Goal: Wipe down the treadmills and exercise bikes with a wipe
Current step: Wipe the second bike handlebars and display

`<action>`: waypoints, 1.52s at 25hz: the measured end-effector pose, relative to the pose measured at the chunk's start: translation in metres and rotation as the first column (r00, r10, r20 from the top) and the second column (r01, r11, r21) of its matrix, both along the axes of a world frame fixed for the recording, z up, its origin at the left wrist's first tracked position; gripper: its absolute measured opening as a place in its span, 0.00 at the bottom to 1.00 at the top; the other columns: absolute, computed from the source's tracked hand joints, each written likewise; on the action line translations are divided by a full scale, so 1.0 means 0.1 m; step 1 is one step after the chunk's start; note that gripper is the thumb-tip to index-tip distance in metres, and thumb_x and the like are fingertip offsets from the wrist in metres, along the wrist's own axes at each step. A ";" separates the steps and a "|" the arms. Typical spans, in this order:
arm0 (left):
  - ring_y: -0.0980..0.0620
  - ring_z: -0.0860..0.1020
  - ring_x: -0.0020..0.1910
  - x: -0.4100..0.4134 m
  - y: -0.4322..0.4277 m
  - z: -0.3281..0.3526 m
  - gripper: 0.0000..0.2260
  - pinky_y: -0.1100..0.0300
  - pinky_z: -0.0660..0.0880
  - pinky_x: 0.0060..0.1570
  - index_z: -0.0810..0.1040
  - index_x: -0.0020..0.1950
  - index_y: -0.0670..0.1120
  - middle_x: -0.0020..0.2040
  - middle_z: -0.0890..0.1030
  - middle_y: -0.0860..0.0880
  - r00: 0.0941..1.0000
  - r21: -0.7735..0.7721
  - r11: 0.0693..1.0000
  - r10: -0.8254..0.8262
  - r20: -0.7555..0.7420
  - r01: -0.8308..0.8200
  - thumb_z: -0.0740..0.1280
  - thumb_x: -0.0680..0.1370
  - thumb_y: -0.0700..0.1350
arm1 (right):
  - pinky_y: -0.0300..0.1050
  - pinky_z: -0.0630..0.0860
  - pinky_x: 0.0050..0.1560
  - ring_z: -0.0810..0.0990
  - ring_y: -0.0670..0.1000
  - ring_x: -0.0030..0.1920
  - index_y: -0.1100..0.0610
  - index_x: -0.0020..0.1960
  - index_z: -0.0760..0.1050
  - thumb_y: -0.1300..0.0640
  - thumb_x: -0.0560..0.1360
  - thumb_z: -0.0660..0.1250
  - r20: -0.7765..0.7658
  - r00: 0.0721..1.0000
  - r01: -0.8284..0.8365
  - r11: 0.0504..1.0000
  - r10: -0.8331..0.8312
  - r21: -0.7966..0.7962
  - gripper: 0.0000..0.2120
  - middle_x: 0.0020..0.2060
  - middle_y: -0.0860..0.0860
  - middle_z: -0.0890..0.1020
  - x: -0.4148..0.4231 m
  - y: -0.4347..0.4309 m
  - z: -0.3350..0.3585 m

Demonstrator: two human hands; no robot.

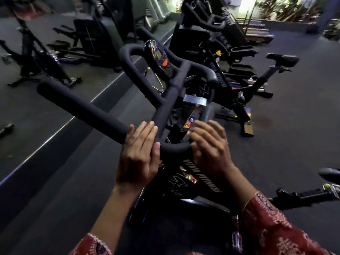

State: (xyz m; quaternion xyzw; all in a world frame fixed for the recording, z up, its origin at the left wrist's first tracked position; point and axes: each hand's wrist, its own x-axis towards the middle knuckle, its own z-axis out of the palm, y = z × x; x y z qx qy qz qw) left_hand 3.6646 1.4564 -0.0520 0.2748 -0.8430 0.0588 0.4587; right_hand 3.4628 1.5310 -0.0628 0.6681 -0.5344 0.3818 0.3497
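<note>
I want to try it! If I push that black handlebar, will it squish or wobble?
Probably squishes slightly: the handlebar looks foam-padded and matte, so likely grippy, not slippery. It likely won't wobble much; it is fixed to a heavy-looking bike frame.

We see black foam handlebars (103, 115), dark grey floor (294, 144), and red sleeves (272, 227) with pale printed motifs.
</note>
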 end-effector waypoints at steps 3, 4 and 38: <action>0.44 0.71 0.65 -0.18 0.20 0.01 0.22 0.52 0.55 0.73 0.76 0.62 0.34 0.64 0.76 0.38 0.992 0.097 0.988 0.125 -0.029 -0.122 0.56 0.81 0.50 | 0.61 0.62 0.70 0.77 0.57 0.63 0.63 0.49 0.81 0.57 0.82 0.54 0.217 0.975 -0.052 0.998 0.043 0.035 0.18 0.50 0.56 0.84 -0.14 -0.11 0.06; 0.43 0.71 0.66 -0.24 0.25 0.02 0.22 0.53 0.55 0.73 0.76 0.63 0.33 0.64 0.76 0.38 0.985 0.125 0.979 0.170 -0.039 -0.164 0.58 0.80 0.50 | 0.61 0.60 0.71 0.77 0.57 0.62 0.65 0.48 0.81 0.57 0.82 0.54 0.256 0.963 -0.103 0.993 0.087 0.051 0.19 0.48 0.57 0.84 -0.04 -0.12 0.05; 0.44 0.72 0.64 -0.49 0.33 -0.11 0.23 0.48 0.64 0.68 0.77 0.61 0.33 0.63 0.76 0.38 0.915 0.035 0.924 0.381 -0.133 -0.380 0.53 0.82 0.50 | 0.55 0.52 0.75 0.64 0.56 0.73 0.65 0.67 0.68 0.56 0.83 0.52 0.125 0.870 -0.488 0.870 0.477 0.070 0.18 0.68 0.61 0.71 -0.05 -0.01 -0.30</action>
